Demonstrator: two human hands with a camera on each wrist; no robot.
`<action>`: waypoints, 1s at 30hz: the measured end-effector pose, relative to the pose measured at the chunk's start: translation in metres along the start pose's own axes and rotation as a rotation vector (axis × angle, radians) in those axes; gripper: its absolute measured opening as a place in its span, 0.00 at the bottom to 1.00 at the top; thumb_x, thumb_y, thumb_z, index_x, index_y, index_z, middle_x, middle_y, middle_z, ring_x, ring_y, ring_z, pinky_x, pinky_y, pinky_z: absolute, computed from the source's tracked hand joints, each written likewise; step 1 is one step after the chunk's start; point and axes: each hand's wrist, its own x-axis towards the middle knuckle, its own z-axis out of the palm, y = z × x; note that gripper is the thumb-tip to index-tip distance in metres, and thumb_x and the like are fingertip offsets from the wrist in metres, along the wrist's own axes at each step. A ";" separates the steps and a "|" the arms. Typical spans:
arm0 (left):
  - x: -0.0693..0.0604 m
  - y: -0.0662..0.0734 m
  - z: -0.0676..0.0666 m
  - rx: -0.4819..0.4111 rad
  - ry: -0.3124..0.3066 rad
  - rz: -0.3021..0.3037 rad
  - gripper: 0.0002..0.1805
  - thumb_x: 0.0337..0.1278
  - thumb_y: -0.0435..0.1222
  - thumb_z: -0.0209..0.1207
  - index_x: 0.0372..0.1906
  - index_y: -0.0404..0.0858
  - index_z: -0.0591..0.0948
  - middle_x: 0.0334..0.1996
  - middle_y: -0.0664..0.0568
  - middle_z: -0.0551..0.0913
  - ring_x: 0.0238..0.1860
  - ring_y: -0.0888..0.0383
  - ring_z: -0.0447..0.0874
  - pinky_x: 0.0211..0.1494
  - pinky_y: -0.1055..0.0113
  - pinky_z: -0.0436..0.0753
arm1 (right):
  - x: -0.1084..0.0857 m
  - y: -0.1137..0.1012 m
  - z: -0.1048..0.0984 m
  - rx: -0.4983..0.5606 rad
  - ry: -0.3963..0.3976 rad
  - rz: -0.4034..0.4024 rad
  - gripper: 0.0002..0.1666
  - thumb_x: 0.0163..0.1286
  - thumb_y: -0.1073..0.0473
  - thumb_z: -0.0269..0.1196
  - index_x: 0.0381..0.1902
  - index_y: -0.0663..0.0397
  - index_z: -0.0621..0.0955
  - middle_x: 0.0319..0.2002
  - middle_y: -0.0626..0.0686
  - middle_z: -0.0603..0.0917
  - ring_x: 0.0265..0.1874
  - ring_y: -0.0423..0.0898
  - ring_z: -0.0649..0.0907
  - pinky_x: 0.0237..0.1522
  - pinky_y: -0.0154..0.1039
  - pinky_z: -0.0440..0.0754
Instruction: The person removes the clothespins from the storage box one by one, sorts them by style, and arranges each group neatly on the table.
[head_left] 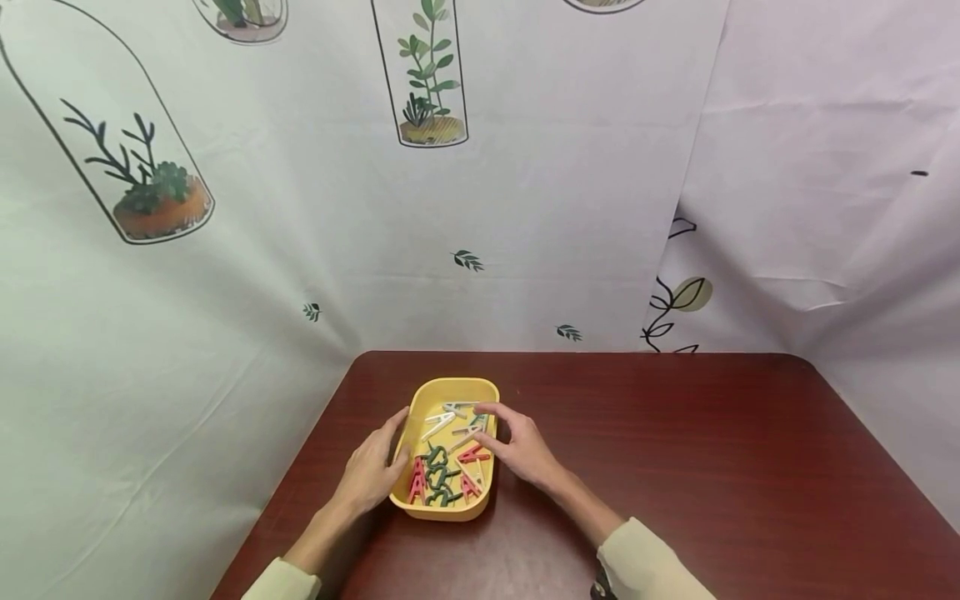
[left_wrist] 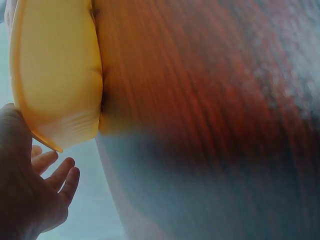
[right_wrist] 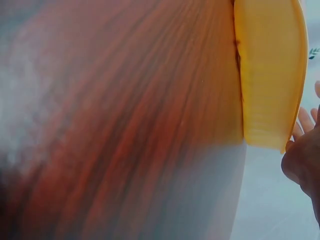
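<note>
We are seeing a yellow tub (head_left: 442,514) standing on the brown table (head_left: 675,467), nearer the table's left edge than its right and toward the far left corner. The person's left hand (head_left: 369,471) is curving round the tub's left edge, its thumb spreading away from its forefinger at the rim; in the left wrist view its other fingers are lying loose just beside the wall. The right hand (head_left: 525,450) is reaching over the tub's right edge, thumb and forefinger parting above the clips there; we cannot tell whether their tips are touching any.

Inside, we are finding green clips (head_left: 438,477) lying together near the tub's near edge. Red clips (head_left: 417,479) are resting by its near left corner, and more are lying along its right side. White clips (head_left: 438,423) and greyish ones are lying toward the far edge. Pale sleeves (head_left: 648,562) are covering the forearms. Beyond the table's far edge, a white cloth (head_left: 525,208) is hanging, showing plants in jars.
</note>
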 end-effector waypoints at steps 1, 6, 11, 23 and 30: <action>0.000 0.000 0.000 -0.002 0.000 0.001 0.37 0.69 0.34 0.64 0.81 0.41 0.68 0.72 0.39 0.76 0.69 0.37 0.76 0.67 0.35 0.73 | 0.000 0.000 0.001 -0.003 0.003 -0.008 0.26 0.74 0.58 0.71 0.67 0.51 0.82 0.61 0.54 0.86 0.63 0.59 0.82 0.65 0.58 0.76; 0.000 0.000 0.000 -0.017 0.003 0.004 0.37 0.68 0.33 0.65 0.80 0.41 0.69 0.71 0.39 0.78 0.69 0.37 0.77 0.67 0.35 0.74 | 0.002 0.001 0.002 -0.007 0.015 -0.032 0.25 0.72 0.62 0.72 0.65 0.52 0.83 0.59 0.52 0.88 0.64 0.55 0.82 0.66 0.58 0.75; 0.000 0.000 0.000 -0.021 0.004 0.010 0.37 0.67 0.32 0.64 0.80 0.40 0.69 0.71 0.40 0.78 0.69 0.38 0.77 0.67 0.36 0.74 | 0.004 0.001 0.002 -0.022 0.016 -0.045 0.24 0.71 0.63 0.72 0.64 0.52 0.83 0.58 0.52 0.88 0.63 0.54 0.83 0.67 0.58 0.75; 0.001 0.002 0.000 -0.039 -0.007 -0.001 0.38 0.67 0.31 0.65 0.80 0.40 0.69 0.72 0.40 0.77 0.70 0.38 0.75 0.69 0.36 0.72 | 0.007 0.001 0.003 -0.035 -0.013 -0.038 0.24 0.71 0.64 0.72 0.64 0.61 0.83 0.60 0.54 0.87 0.64 0.54 0.82 0.67 0.58 0.75; -0.001 0.001 0.001 -0.040 0.002 -0.002 0.38 0.66 0.30 0.65 0.80 0.39 0.69 0.72 0.40 0.77 0.69 0.37 0.76 0.68 0.36 0.73 | 0.010 0.001 0.006 -0.037 -0.012 -0.039 0.23 0.70 0.66 0.72 0.62 0.55 0.85 0.59 0.52 0.88 0.63 0.51 0.83 0.67 0.57 0.75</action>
